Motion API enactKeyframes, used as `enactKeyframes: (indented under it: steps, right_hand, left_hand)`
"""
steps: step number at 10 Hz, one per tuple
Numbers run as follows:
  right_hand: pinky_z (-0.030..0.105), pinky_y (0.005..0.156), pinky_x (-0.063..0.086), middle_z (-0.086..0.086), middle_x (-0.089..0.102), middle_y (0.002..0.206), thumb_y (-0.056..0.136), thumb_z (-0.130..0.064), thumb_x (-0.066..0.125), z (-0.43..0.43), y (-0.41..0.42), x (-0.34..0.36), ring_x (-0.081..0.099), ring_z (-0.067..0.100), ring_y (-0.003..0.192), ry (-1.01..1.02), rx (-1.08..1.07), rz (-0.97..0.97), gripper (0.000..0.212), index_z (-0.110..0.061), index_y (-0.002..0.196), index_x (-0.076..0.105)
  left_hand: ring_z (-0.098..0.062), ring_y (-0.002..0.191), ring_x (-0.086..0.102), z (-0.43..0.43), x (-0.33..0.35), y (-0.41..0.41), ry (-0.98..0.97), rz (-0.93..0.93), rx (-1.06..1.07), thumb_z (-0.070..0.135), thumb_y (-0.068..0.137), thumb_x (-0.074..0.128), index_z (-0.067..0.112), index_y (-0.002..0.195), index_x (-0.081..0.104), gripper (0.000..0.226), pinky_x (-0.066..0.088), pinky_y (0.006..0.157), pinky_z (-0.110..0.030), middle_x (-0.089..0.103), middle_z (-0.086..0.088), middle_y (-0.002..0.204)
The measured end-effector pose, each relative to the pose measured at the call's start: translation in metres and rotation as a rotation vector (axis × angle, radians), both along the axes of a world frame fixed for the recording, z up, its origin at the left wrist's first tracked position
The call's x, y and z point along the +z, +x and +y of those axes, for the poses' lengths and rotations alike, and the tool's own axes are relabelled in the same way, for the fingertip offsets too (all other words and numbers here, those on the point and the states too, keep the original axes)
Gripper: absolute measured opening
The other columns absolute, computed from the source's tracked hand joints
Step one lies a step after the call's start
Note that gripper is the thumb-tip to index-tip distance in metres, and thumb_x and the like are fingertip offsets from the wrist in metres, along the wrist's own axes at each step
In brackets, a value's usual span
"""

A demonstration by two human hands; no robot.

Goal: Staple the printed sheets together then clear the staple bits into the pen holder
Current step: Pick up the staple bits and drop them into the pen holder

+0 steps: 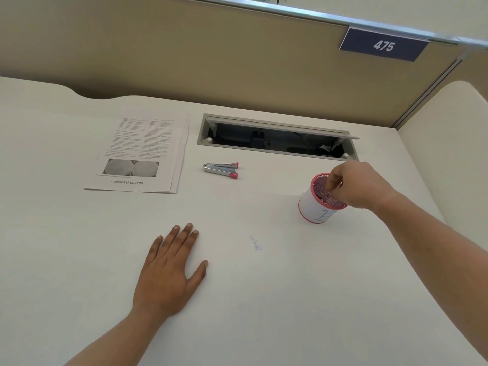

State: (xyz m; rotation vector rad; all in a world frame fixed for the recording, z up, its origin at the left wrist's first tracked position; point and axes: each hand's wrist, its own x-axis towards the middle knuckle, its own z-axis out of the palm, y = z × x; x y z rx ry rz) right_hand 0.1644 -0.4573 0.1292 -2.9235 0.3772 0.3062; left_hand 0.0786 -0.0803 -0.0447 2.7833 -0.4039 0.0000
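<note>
White desk (79, 233) fills the view, tan partition (184, 62) behind it with a blue 475 plate (383, 44) top right. Open cable hatch (203, 133) is set in the desk at the back. Printed sheets (137, 151) lie flat far left, edges slightly fanned. Left hand (169, 270) rests palm down near centre, fingers straight and spread, holding nothing. Right hand (356, 184) is over the pen holder (311, 202) at right, fingertips bunched and pointing down into its mouth; can't tell if they pinch anything. Stapler (221, 170), metal with pink ends, lies between sheets and holder. Staple bits (255, 243) sit on the desk between the two hands.
</note>
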Motion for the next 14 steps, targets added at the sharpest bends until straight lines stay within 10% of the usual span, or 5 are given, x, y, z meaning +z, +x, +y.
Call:
enactKeyframes:
  steps: [3,6,14]
  right_hand:
    - [0.016,0.075,0.048,-0.005,0.074,0.087,0.081,-0.003,0.056,0.054,-0.022,-0.003,0.064,0.009,0.077,0.309,0.115,-0.191,0.029,-0.021,0.089,0.077]
    - [0.035,0.101,0.042,0.002,0.057,0.129,0.079,0.008,0.039,0.117,-0.052,-0.096,0.049,0.025,0.120,0.225,0.453,0.071,0.059,-0.016,0.130,0.059]
    - [0.033,0.069,0.048,0.007,0.063,0.094,0.086,-0.011,0.057,0.130,-0.069,-0.099,0.059,0.027,0.085,-0.048,0.489,0.131,0.011,-0.009,0.092,0.066]
  left_hand:
    - [-0.009,0.152,0.020,-0.001,0.003,0.000,0.005,0.000,0.005,0.060,0.094,0.034,0.026,0.153,0.037,0.068,0.013,0.124,-0.038,0.028,0.011,0.163]
    - [-0.009,0.152,0.019,-0.001,0.002,0.000,-0.004,0.007,0.005,0.060,0.094,0.034,0.026,0.153,0.035,0.068,0.012,0.124,-0.038,0.026,0.012,0.163]
    - [-0.011,0.152,0.021,-0.001,0.003,0.000,-0.003,-0.004,0.010,0.060,0.094,0.035,0.026,0.153,0.037,0.068,0.013,0.124,-0.038,0.028,0.011,0.163]
